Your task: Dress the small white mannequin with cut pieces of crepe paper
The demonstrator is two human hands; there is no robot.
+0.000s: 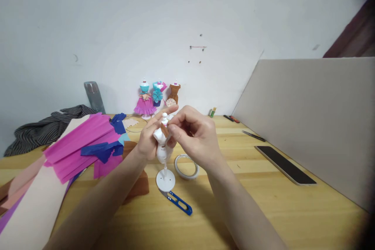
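A small white dress form (162,154) on a round base stands on the table, tilted slightly. My left hand (148,138) is closed around its torso from the left and behind, with the upper fingers stretched past its neck. A small brown piece of crepe paper (164,129) lies across the form's chest and shoulder. My right hand (195,133) pinches at the edge of this brown piece; its fingertips partly hide it. Right behind the base lies a roll of white double-sided tape (175,164), and in front of it a blue-handled cutter (180,203).
Pink crepe paper (79,144) and other coloured sheets cover the left side, near a striped cloth (55,125) and a bottle (94,97). Dressed forms (145,103) stand by the wall. At right are scissors (254,136), a phone-like dark slab (285,165) and an upright board (310,117).
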